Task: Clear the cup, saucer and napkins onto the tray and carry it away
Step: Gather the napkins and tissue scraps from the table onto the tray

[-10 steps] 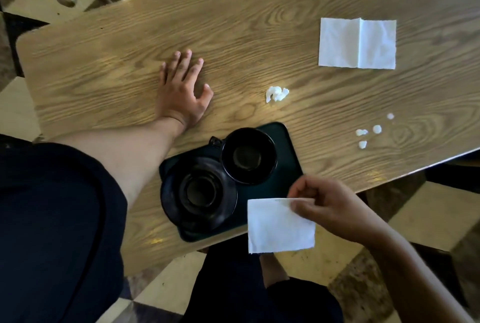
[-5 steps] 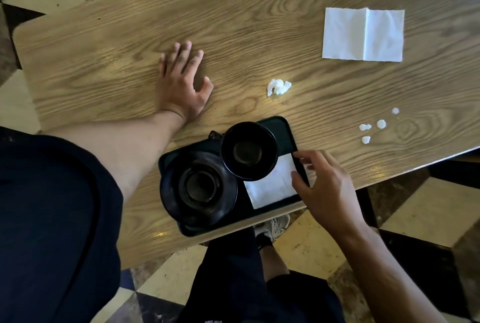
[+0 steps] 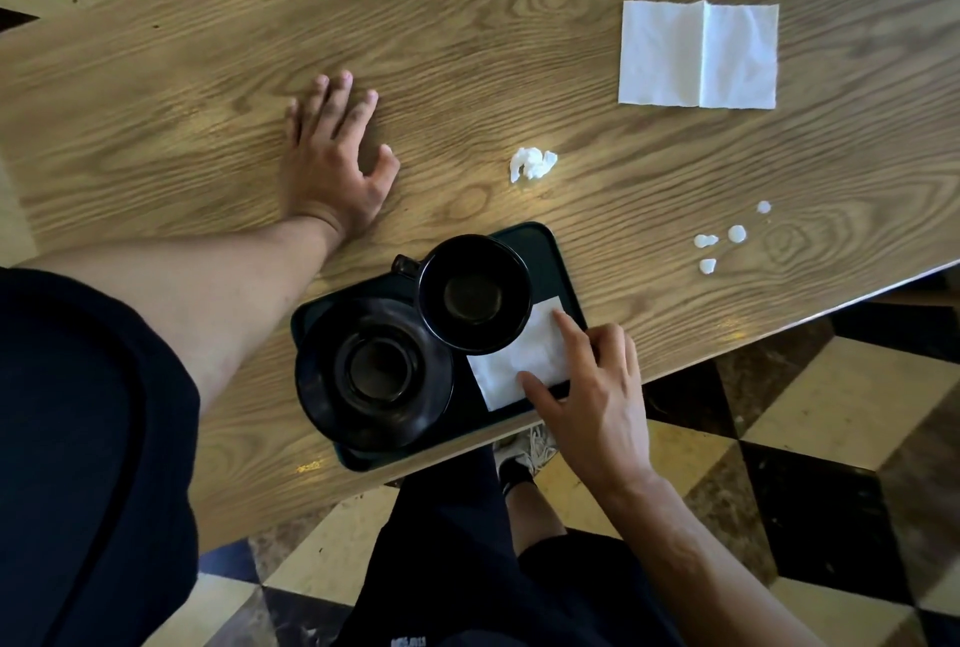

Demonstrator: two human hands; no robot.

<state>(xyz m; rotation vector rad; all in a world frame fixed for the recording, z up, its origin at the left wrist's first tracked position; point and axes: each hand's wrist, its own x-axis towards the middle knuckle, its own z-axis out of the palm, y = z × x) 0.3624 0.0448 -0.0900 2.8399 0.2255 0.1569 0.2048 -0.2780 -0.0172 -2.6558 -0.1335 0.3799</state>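
Tray [image 3: 551, 251]: dark, rectangular, sitting at the near edge of the wooden table [image 3: 467, 48]; lying toward 6 o'clock of the tabletop.
Saucer [image 3: 374, 376]: black, resting on the tray's 8 o'clock end; its near rim is overhanging the tray edge.
Cup [image 3: 474, 294]: black, standing upright on the tray at 2 o'clock of the saucer; rims are overlapping in view; handle is pointing toward 10 o'clock.
Folded napkin [image 3: 514, 360]: white, lying flat on the tray at 5 o'clock of the cup; one corner is tucking under the cup's rim.
Right hand [image 3: 597, 397]: fingers spread, thumb and forefinger tips pressing down on the folded napkin; pinching nothing.
Left hand [image 3: 332, 163]: lying palm-down on the table at 10 o'clock of the tray; fingers loosely spread, holding nothing.
Open napkin [image 3: 698, 54]: white, creased, lying flat at 1 o'clock of the tray, well apart from it.
Crumpled napkin [image 3: 532, 163]: small white wad, sitting at 12 o'clock of the tray, near it.
Paper bits [image 3: 727, 238]: four white scraps, lying at 3 o'clock of the tray, close to the table edge.
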